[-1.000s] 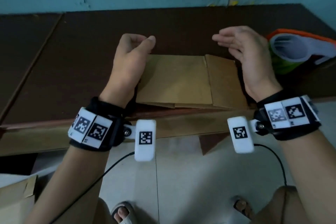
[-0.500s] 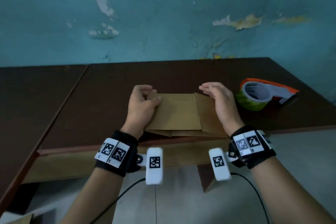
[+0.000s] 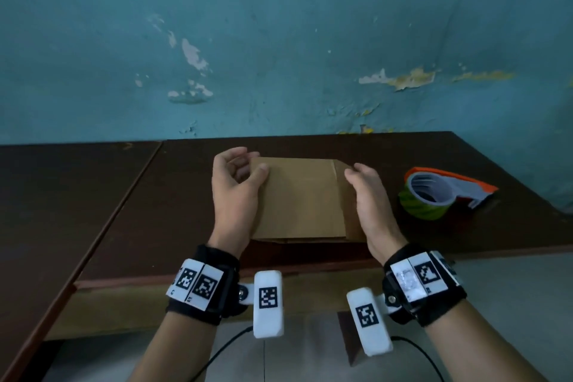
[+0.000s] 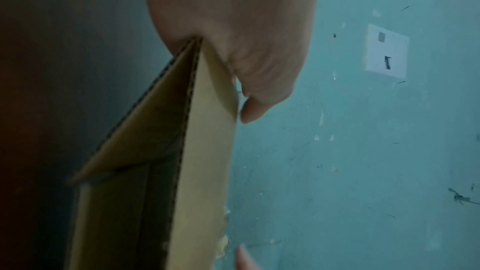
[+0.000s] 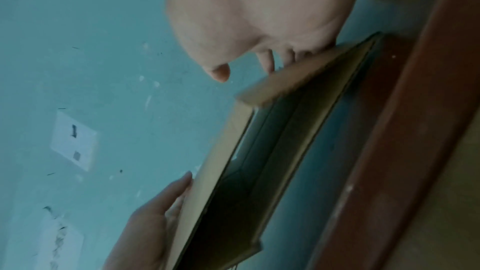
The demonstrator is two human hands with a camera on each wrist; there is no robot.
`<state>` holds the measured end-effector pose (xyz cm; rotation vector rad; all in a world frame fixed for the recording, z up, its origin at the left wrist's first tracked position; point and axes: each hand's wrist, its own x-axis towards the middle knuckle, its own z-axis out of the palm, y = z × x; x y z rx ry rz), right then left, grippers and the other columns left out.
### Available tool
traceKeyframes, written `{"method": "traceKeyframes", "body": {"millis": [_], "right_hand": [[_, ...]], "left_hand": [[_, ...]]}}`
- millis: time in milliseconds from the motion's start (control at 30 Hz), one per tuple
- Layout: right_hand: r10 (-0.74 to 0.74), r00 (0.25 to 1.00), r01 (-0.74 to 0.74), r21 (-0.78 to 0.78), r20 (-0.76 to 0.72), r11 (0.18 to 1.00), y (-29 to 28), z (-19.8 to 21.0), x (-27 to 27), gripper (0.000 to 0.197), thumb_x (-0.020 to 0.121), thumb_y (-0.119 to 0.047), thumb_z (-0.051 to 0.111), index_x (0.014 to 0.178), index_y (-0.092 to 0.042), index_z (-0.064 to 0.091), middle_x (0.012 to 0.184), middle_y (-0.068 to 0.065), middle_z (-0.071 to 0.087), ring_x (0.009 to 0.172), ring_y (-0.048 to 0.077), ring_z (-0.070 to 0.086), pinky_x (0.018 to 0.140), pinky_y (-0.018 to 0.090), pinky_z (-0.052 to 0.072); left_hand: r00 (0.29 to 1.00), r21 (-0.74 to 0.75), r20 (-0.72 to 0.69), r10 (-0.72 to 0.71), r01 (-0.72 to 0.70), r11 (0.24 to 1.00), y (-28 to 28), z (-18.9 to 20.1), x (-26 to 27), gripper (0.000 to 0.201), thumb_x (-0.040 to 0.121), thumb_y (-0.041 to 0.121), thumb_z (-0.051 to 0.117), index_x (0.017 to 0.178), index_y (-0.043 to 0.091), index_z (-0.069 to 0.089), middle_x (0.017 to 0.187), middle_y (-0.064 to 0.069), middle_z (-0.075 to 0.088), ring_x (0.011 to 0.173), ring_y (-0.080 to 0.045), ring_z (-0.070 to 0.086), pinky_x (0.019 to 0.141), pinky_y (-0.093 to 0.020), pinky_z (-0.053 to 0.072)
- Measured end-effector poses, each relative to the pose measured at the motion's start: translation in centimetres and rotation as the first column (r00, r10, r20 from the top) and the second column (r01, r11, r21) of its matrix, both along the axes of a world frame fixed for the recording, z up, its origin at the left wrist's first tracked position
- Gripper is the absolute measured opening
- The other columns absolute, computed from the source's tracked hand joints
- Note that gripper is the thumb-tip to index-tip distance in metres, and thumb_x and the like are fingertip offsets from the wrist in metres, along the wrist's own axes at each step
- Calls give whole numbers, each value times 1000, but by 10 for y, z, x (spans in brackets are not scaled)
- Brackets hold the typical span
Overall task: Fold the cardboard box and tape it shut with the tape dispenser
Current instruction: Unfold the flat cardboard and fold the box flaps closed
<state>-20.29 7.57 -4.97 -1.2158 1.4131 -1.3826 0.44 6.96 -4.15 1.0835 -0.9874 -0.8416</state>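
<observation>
Dark table (image 3: 173, 195) bearing tape dispenser (image 3: 434, 195), cardboard box (image 3: 300, 198).

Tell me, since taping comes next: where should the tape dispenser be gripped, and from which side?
Probably by the orange-and-white handle of the tape dispenser, reached from the right by the right hand. It lies on its side, handle pointing away from the cardboard box, green roll nearest it.
</observation>
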Motion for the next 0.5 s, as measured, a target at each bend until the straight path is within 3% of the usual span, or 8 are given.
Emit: {"method": "traceKeyframes", "body": {"millis": [133, 233, 367, 500], "right_hand": [[27, 986, -6, -123, 164, 992, 13, 4, 8, 54, 99, -39, 59, 148, -24, 42, 129, -4, 62, 115, 12, 63, 100, 36, 51], [60, 967, -11, -195, 246, 981, 14, 4, 9, 64, 85, -42, 59, 145, -22, 47, 128, -2, 65, 113, 10, 66, 100, 33, 52], [134, 969, -66, -303, 207, 951, 9, 8, 7, 60, 87, -38, 56, 145, -21, 49, 129, -4, 65, 114, 6, 65, 95, 27, 52], [187, 972, -120, -384, 144, 916, 3, 6, 6, 55, 92, -28, 50, 145, -15, 48, 127, -5, 65, 116, 5, 63, 94, 20, 50]], "left_hand": [[996, -33, -78, -43, 40, 999, 5, -1, -13, 36, 99, 7, 69, 129, 14, 53, 129, -1, 70, 108, 0, 68, 91, -21, 55], [994, -35, -65, -92, 90, 995, 8, 1, -16, 38, 100, 18, 68, 134, 17, 52, 134, 3, 67, 119, -10, 65, 97, -31, 55], [976, 48, -55, -210, 213, 976, 10, 5, -12, 57, 91, 60, 57, 139, 29, 51, 135, 0, 60, 120, -22, 61, 94, -41, 51], [969, 49, -95, -227, 233, 971, 11, 2, -10, 64, 91, 74, 41, 135, 33, 61, 135, -7, 65, 124, -29, 64, 108, -58, 49]]}}
